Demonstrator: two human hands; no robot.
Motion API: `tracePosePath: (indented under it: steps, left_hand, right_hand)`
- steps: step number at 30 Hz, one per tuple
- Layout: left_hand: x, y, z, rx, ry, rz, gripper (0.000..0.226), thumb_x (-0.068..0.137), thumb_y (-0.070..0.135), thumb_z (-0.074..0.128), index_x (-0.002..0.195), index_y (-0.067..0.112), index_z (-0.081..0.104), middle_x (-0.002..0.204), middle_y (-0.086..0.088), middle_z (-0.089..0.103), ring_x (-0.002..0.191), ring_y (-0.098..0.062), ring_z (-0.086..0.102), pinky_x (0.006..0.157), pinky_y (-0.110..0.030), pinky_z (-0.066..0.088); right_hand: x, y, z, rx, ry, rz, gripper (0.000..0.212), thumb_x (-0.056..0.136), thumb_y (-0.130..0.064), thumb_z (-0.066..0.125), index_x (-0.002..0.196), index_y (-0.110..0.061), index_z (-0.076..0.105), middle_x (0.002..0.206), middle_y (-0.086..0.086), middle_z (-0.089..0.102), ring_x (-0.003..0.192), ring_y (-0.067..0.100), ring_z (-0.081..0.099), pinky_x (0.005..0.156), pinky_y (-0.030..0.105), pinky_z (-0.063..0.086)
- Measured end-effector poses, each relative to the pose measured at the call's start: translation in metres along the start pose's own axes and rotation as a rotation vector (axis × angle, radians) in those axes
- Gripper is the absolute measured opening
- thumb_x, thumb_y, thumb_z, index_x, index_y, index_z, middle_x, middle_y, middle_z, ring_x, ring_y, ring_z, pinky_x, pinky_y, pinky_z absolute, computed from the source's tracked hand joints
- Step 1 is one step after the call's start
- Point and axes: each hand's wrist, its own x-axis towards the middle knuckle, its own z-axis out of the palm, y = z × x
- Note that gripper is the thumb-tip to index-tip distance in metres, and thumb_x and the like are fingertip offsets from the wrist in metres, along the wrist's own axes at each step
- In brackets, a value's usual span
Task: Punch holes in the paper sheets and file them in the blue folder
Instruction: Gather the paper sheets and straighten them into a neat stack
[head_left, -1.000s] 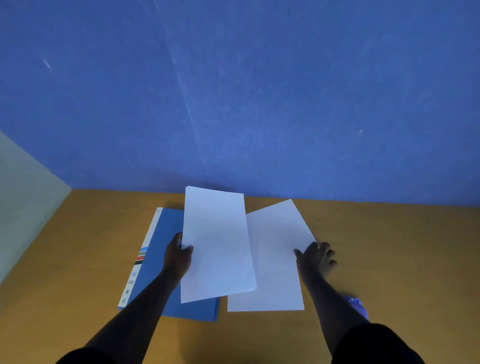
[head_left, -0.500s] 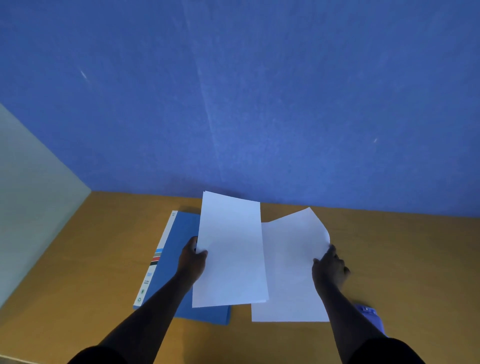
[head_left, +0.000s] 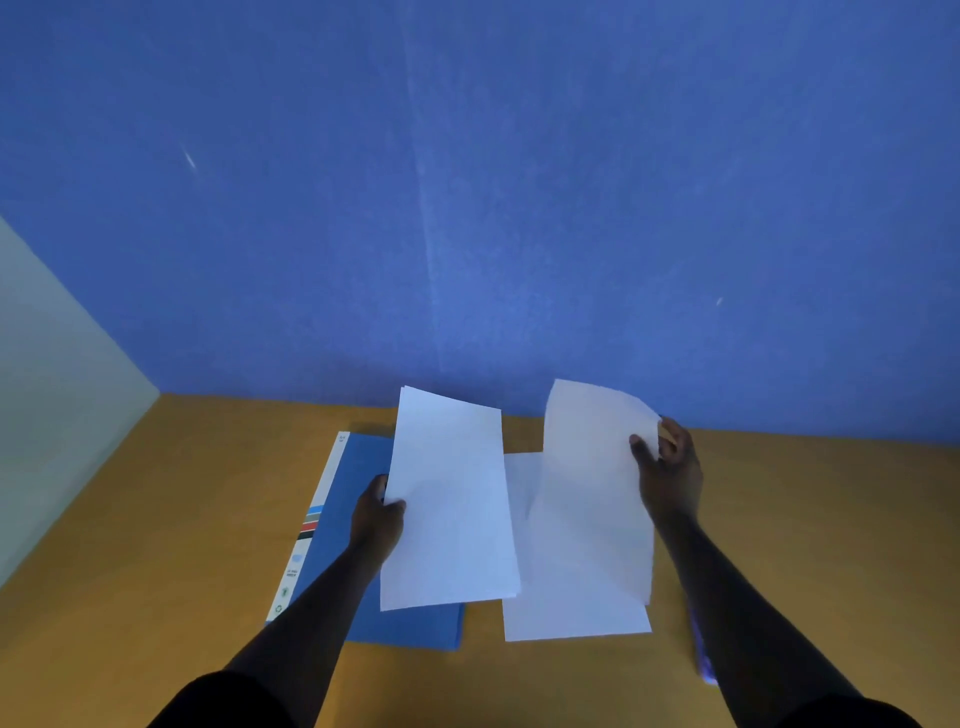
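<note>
Blue wall (head_left: 519, 182) behind an orange-brown tabletop (head_left: 130, 571). Blue folder (head_left: 358, 499) lies closed on it, left of a flat sheet (head_left: 576, 613). My left hand (head_left: 376, 514) has its grip pinched on a paper stack (head_left: 447, 504) raised over the folder; my right hand (head_left: 667, 467) has its grip pinched on a single lifted sheet (head_left: 592, 467). A blue object (head_left: 701, 649) shows beside my right forearm.

Your left hand (head_left: 378, 512) hides its fingers behind the sheets (head_left: 449, 501) it grips, and those sheets cover the right part of the blue folder (head_left: 358, 525). The print on the folder's white spine strip (head_left: 304, 540) is too small to read. Your right forearm (head_left: 727, 587) hides most of a bluish object (head_left: 702, 656) near the table's right front; you cannot tell what it is.
</note>
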Motion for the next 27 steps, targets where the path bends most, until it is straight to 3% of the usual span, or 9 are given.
tracePosePath:
  steps: [4, 7, 12, 15, 17, 19, 22, 27]
  left_hand:
    - [-0.001, 0.001, -0.002, -0.03, -0.008, -0.007, 0.029, 0.093, 0.003, 0.051, 0.12, 0.01, 0.053, 0.119, -0.009, 0.062, 0.094, -0.019, 0.055, 0.065, -0.024, 0.048]
    - [-0.003, 0.002, -0.003, -0.067, -0.028, -0.009, 0.031, 0.092, 0.002, 0.049, 0.121, 0.01, 0.054, 0.118, -0.008, 0.062, 0.094, -0.019, 0.056, 0.06, -0.02, 0.045]
    - [-0.006, 0.006, -0.003, -0.101, -0.084, -0.006, 0.03, 0.091, 0.004, 0.05, 0.118, 0.015, 0.055, 0.111, -0.005, 0.062, 0.087, -0.018, 0.058, 0.06, -0.023, 0.046]
    - [-0.005, 0.009, -0.004, -0.168, -0.137, -0.024, 0.027, 0.091, 0.002, 0.05, 0.11, 0.02, 0.055, 0.11, -0.005, 0.064, 0.087, -0.018, 0.061, 0.065, -0.025, 0.05]
    - [-0.006, 0.013, -0.004, -0.231, -0.171, -0.054, 0.027, 0.093, 0.001, 0.05, 0.11, 0.021, 0.056, 0.109, -0.005, 0.066, 0.089, -0.021, 0.062, 0.074, -0.03, 0.054]
    - [-0.008, 0.016, -0.005, -0.296, -0.208, -0.094, 0.027, 0.094, 0.001, 0.05, 0.109, 0.022, 0.058, 0.107, -0.004, 0.066, 0.092, -0.023, 0.063, 0.083, -0.036, 0.053]
    - [-0.01, 0.015, -0.004, -0.371, -0.287, -0.143, 0.028, 0.093, 0.002, 0.051, 0.114, 0.019, 0.062, 0.111, -0.004, 0.069, 0.098, -0.027, 0.064, 0.089, -0.042, 0.052]
    - [-0.026, 0.021, -0.003, -0.508, -0.43, -0.206, 0.028, 0.092, 0.003, 0.051, 0.11, 0.017, 0.068, 0.102, -0.009, 0.075, 0.095, -0.033, 0.069, 0.081, -0.044, 0.057]
  right_hand:
    - [-0.002, -0.038, -0.006, -0.027, -0.115, -0.081, 0.049, 0.088, -0.023, 0.069, 0.133, -0.026, 0.048, 0.095, 0.004, 0.073, 0.081, 0.017, 0.068, 0.065, 0.026, 0.05]
    - [-0.004, -0.066, -0.006, -0.025, -0.216, -0.093, 0.049, 0.088, -0.021, 0.069, 0.131, -0.032, 0.048, 0.088, -0.002, 0.073, 0.074, 0.011, 0.069, 0.059, 0.025, 0.052]
    - [-0.006, -0.095, 0.0, 0.031, -0.373, -0.075, 0.041, 0.087, -0.015, 0.07, 0.122, -0.032, 0.056, 0.09, -0.002, 0.075, 0.074, 0.013, 0.072, 0.06, 0.027, 0.056]
    - [-0.006, -0.095, 0.011, 0.1, -0.412, 0.041, 0.036, 0.086, -0.012, 0.071, 0.12, -0.02, 0.062, 0.096, 0.006, 0.076, 0.081, 0.025, 0.073, 0.073, 0.038, 0.06]
    - [-0.007, -0.088, 0.018, 0.134, -0.405, 0.11, 0.025, 0.085, -0.011, 0.071, 0.11, -0.011, 0.068, 0.098, 0.012, 0.075, 0.082, 0.028, 0.071, 0.079, 0.044, 0.058]
    - [-0.01, -0.079, 0.024, 0.091, -0.362, 0.16, 0.013, 0.082, -0.016, 0.073, 0.092, -0.007, 0.072, 0.087, 0.015, 0.074, 0.074, 0.024, 0.065, 0.073, 0.039, 0.055]
    - [-0.016, -0.065, 0.032, 0.038, -0.326, 0.228, 0.022, 0.08, -0.025, 0.075, 0.079, -0.003, 0.069, 0.072, 0.008, 0.064, 0.066, 0.02, 0.054, 0.064, 0.033, 0.045]
    - [-0.025, -0.039, 0.049, -0.032, -0.273, 0.26, 0.031, 0.085, -0.03, 0.07, 0.065, -0.013, 0.053, 0.063, 0.005, 0.051, 0.057, 0.02, 0.042, 0.053, 0.026, 0.032]
